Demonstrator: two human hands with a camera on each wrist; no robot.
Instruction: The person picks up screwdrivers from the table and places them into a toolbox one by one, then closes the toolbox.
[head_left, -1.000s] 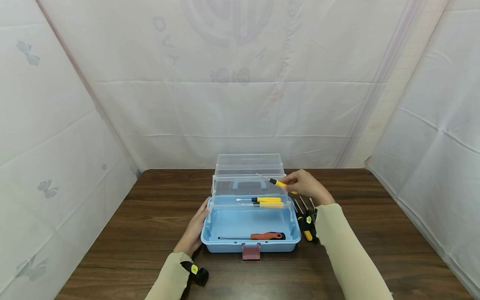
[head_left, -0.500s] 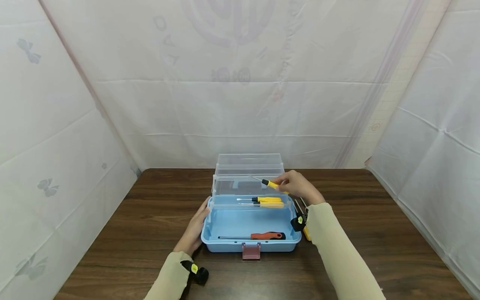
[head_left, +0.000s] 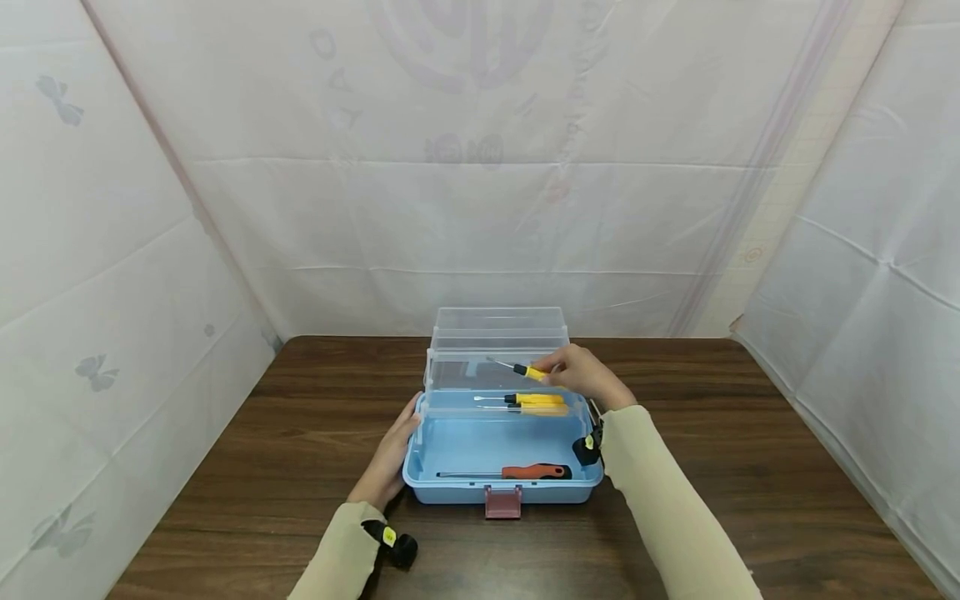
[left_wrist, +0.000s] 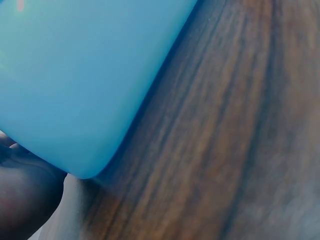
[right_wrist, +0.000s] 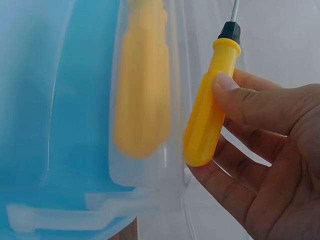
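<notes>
A yellow screwdriver with a black collar (head_left: 529,372) is pinched between the thumb and fingers of my right hand (head_left: 581,375), its shaft pointing left. It is over the back of the light blue toolbox (head_left: 480,495), in front of the raised clear lid (head_left: 498,319). In the right wrist view, the thumb presses the yellow handle (right_wrist: 205,120) beside the clear tray (right_wrist: 145,172). Two more yellow screwdrivers (head_left: 538,399) lie in that tray. An orange and black screwdriver (head_left: 536,472) lies along the box's front. My left hand (head_left: 390,454) rests against the box's left side, fingers extended.
The toolbox stands on a dark wood table (head_left: 300,467), with its pink latch (head_left: 502,503) hanging open at the front. The right forearm mostly covers more tools to the right of the box. White sheeting (head_left: 360,217) surrounds the table's back and sides.
My right hand has moved left with the yellow screwdriver, from the box's right edge to over its back tray. The tools at the right have become hidden behind the arm. My left hand stays put.
</notes>
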